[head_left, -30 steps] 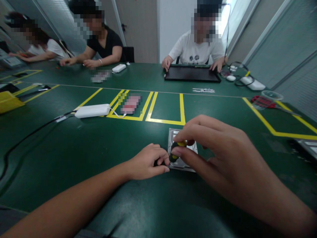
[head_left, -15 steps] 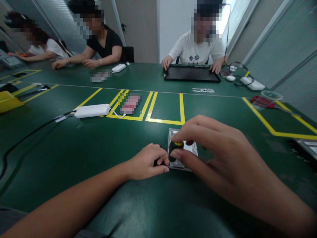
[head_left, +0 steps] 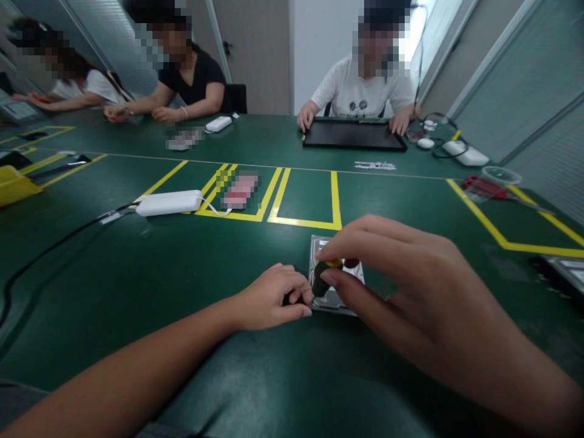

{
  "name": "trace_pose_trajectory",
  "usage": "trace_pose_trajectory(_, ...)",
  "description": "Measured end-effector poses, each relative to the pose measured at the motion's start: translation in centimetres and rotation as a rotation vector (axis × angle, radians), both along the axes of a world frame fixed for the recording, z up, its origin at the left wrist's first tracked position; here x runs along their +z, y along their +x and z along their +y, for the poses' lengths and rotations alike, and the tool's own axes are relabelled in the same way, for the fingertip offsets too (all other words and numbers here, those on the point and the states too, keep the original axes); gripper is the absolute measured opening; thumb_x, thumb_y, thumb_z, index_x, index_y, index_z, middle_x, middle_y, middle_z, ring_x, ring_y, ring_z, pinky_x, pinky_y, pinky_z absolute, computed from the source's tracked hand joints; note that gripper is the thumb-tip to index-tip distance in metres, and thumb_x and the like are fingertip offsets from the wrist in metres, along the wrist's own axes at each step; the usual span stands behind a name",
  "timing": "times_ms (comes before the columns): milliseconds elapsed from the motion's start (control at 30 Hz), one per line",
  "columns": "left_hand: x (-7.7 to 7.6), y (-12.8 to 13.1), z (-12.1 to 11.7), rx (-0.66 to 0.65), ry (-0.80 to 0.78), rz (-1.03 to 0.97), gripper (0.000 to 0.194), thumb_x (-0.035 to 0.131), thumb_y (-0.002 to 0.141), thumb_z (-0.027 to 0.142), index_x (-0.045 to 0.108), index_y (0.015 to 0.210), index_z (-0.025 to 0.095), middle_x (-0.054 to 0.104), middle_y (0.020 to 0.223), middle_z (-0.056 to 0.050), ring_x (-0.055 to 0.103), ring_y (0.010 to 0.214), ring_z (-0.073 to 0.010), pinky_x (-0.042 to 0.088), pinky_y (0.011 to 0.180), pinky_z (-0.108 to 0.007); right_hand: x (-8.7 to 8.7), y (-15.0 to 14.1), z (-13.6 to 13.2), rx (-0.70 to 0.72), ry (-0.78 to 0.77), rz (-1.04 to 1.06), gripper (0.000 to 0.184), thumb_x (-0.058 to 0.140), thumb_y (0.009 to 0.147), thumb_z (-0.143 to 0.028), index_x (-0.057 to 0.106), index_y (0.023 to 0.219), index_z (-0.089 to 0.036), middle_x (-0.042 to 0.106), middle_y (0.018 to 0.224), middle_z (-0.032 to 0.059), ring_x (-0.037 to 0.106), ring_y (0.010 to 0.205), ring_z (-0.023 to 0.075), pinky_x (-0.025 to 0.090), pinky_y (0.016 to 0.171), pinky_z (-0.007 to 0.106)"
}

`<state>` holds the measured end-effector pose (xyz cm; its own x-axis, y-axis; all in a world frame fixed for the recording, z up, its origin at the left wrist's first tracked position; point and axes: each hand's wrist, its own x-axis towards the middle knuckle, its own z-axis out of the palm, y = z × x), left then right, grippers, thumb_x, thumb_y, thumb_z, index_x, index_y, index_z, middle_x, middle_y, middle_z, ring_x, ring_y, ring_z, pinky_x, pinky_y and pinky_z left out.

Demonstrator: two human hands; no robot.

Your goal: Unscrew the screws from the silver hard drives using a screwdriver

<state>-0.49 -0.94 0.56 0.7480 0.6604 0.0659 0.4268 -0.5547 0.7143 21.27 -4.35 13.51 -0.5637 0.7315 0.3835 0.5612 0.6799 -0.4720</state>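
A silver hard drive [head_left: 337, 302] lies flat on the green table, partly covered by my right hand. My right hand [head_left: 401, 286] pinches a short screwdriver [head_left: 322, 281] with a black and yellow handle between thumb and fingers. The screwdriver stands over the near left part of the drive, slightly tilted; its tip is too small to make out. Curled at the drive's left edge, my left hand [head_left: 278, 298] grips it by that side, with the fingertips partly hidden.
A white power bank [head_left: 170, 203] with a black cable lies ahead to the left. A clear plastic cup [head_left: 497, 176] and red-handled tool [head_left: 486, 187] are at the right. Across the table, a person holds a black panel [head_left: 354, 134]. Another dark drive-like device [head_left: 563, 274] sits at the right edge.
My right hand has shifted slightly right and its fingers have turned a little on the screwdriver, whose handle leans more. My left hand and the hard drive stay in place.
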Motion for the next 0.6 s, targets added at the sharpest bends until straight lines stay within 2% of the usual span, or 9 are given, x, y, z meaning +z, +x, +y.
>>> trace_pose_trajectory(267,-0.08,-0.05,-0.02,0.004,0.012,-0.011,0.012,0.066,0.087,0.029,0.06,0.086,0.019,0.05,0.072,0.005,0.05,0.072,-0.0124,0.034,0.07,-0.027,-0.16,-0.1,0.0,0.019,0.016,0.042,0.014,0.056,0.092,-0.018,0.069,0.097,-0.02,0.066,0.096,0.0029,0.06,0.084,0.0126,0.046,0.071,0.024)
trace_pose_trajectory(467,-0.24,-0.01,-0.03,0.027,0.06,-0.006,0.021,0.069,0.086,0.032,0.056,0.077,0.018,0.048,0.069,0.005,0.047,0.068,-0.0116,0.033,0.07,-0.027,-0.32,0.0,0.05,-0.043,0.05,0.038,0.012,0.061,0.09,-0.021,0.068,0.101,-0.02,0.069,0.094,0.0002,0.062,0.083,0.0117,0.046,0.072,0.024)
trace_pose_trajectory(600,-0.06,0.04,0.09,0.006,0.048,0.006,0.02,0.068,0.086,0.031,0.056,0.078,0.018,0.046,0.069,0.005,0.046,0.067,-0.0113,0.032,0.069,-0.027,-0.27,0.03,-0.08,-0.06,0.049,0.049,0.012,0.06,0.09,-0.021,0.067,0.1,-0.019,0.069,0.092,-0.0021,0.062,0.081,0.01,0.046,0.072,0.024)
